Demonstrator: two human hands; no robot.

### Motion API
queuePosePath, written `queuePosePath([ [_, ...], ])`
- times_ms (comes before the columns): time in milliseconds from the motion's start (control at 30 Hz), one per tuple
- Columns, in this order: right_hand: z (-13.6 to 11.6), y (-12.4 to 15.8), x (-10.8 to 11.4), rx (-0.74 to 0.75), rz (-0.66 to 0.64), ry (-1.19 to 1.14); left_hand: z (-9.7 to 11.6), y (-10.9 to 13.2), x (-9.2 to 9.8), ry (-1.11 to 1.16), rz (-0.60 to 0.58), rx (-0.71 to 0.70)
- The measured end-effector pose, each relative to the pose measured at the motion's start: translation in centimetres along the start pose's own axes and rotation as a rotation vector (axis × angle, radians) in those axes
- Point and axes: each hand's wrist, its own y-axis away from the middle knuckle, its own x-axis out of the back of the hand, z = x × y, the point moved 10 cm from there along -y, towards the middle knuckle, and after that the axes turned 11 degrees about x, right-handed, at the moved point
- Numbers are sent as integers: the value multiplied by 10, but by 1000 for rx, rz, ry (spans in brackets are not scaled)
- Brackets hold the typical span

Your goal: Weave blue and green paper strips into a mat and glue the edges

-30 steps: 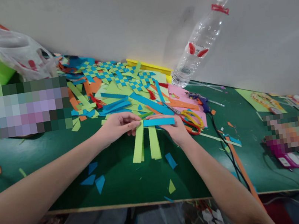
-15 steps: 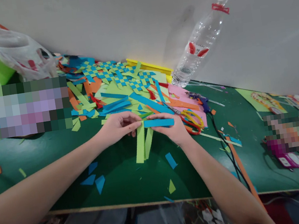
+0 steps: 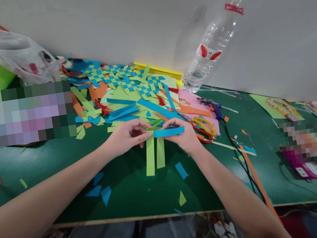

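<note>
Head view, left hand [image 3: 125, 138] pinching long light-green paper strips [image 3: 150, 158], right hand [image 3: 187, 138] with bent fingers gripping a flat blue paper strip [image 3: 169, 132], above the shiny green table [image 3: 140, 197], light-green ends now hanging wider apart.

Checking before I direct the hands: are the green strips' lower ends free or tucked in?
Free: the green strips hang down, their lower ends uncovered, lower in view than the blue strip.

Plain grey wall [image 3: 102, 20], glossy green tabletop [image 3: 141, 201], pale front edge [image 3: 102, 221], scrap-strewn floor [image 3: 202, 233] below
</note>
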Motion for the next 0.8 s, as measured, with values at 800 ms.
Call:
queuePosePath([
  [800,3,0,-4,-3,-20,-132,-5,-3,-8,-31,-65,39],
])
